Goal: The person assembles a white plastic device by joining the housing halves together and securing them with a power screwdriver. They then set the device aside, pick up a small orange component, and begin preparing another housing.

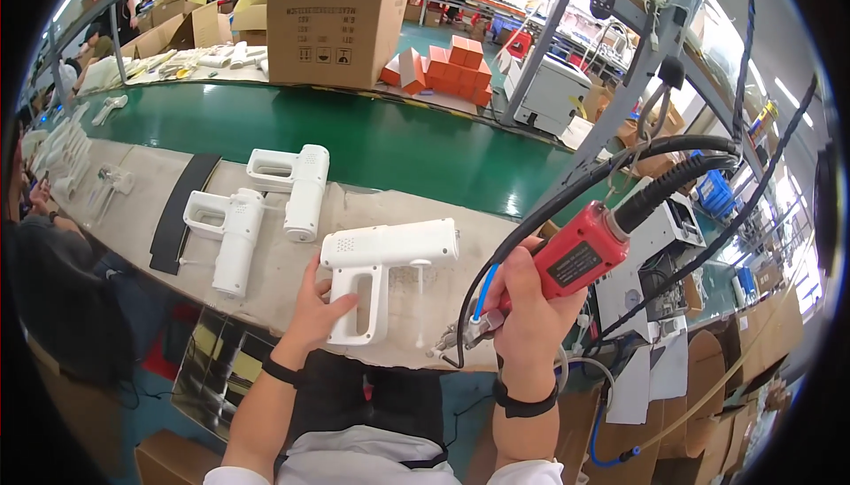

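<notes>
A white pistol-shaped plastic device (390,246) lies on its side at the front of the bench, screw holes facing up and barrel pointing right. My left hand (317,310) grips its handle, thumb on top and fingers at the left edge. My right hand (534,312) is closed around a red electric screwdriver (580,253) with a black cord and a thin blue tube. The screwdriver's metal tip end points down and left, apart from the device, near the bench's front edge. A thin white stalk (421,303) extends below the device's barrel.
Two similar white devices (235,241) (305,193) lie to the left beside a black strip (181,215). Behind them runs a green conveyor belt (381,144). A large carton (332,20) and orange boxes (460,69) stand beyond it. A metal post (611,122) and hanging cables are at right. A person sits at far left.
</notes>
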Available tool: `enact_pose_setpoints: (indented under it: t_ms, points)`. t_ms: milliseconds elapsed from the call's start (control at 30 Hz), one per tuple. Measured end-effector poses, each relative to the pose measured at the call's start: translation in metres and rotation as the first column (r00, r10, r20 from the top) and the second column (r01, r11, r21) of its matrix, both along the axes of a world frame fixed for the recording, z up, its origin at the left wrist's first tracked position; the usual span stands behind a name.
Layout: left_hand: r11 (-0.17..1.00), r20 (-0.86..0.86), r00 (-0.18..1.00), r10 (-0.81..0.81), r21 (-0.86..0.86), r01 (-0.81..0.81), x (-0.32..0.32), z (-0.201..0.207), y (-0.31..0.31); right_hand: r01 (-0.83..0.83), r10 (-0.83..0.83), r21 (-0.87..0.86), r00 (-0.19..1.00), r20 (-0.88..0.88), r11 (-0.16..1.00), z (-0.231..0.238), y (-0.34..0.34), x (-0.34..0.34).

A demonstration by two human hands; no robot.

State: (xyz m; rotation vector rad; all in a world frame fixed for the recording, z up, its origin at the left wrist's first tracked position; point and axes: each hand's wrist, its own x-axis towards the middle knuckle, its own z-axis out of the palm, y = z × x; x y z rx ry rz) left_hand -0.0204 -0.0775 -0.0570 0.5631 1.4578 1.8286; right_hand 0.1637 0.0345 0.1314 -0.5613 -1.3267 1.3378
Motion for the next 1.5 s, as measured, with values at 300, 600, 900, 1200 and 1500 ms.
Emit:
enact_pose_setpoints:
  t_ms: [300,600,900,1200,1500]
  points:
    - [0.913,-0.503,0.842,-0.194,-0.406,-0.032,0.023,0.002,0.030,0.102,-0.100,0.105,0.995,-0.021,0.989,0.004,0.011,-0.019]
    - [0.867,-0.714,0.653,-0.254,-0.467,-0.174,0.008,-0.003,0.030,0.094,-0.088,0.185,0.995,-0.038,0.978,-0.025,0.036,-0.059]
    - [0.871,-0.687,0.656,-0.312,-0.482,-0.091,0.000,0.004,0.032,0.104,-0.103,0.181,0.995,-0.014,0.978,-0.055,0.051,-0.088]
    - [0.851,-0.697,0.621,-0.357,-0.517,-0.090,-0.011,0.013,0.029,0.106,-0.100,0.142,0.994,-0.044,0.984,-0.057,0.049,-0.079]
    - [0.860,-0.570,0.673,-0.471,-0.465,0.208,-0.018,-0.001,0.067,0.099,-0.066,0.177,0.981,-0.184,0.979,0.013,0.024,-0.063]
